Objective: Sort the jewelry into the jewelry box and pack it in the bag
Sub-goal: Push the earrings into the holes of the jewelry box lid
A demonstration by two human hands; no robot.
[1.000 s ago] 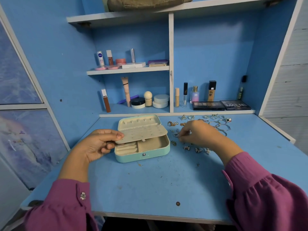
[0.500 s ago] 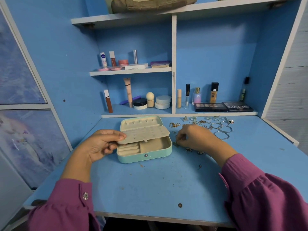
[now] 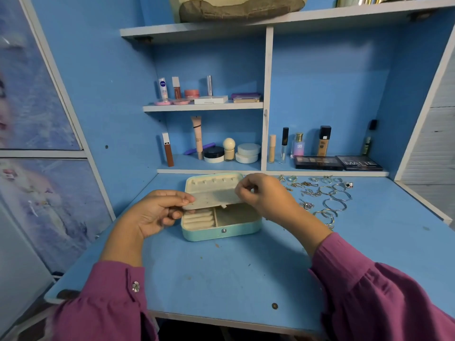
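A teal jewelry box (image 3: 221, 231) with a cream lining stands open in the middle of the blue desk. My left hand (image 3: 157, 212) pinches the left edge of its perforated cream flap (image 3: 211, 199), holding the flap level over the tray. My right hand (image 3: 261, 193) hovers over the flap's right end with fingertips pinched together; whatever small piece they hold is hidden. Loose jewelry (image 3: 330, 198), rings, bangles and earrings, lies scattered on the desk to the right of the box. A khaki bag (image 3: 236, 7) rests on the top shelf.
Cosmetics fill the shelves behind the box: tubes, jars and bottles (image 3: 229, 148), and two dark eyeshadow palettes (image 3: 337, 163) at the desk's back right. A shelf divider (image 3: 267, 99) rises behind the box. The desk's front edge (image 3: 221, 318) is near my sleeves.
My right hand left the scattered jewelry and rose leftward to the flap of the box with fingertips pinched. My left hand kept hold of the flap. The camera moved closer.
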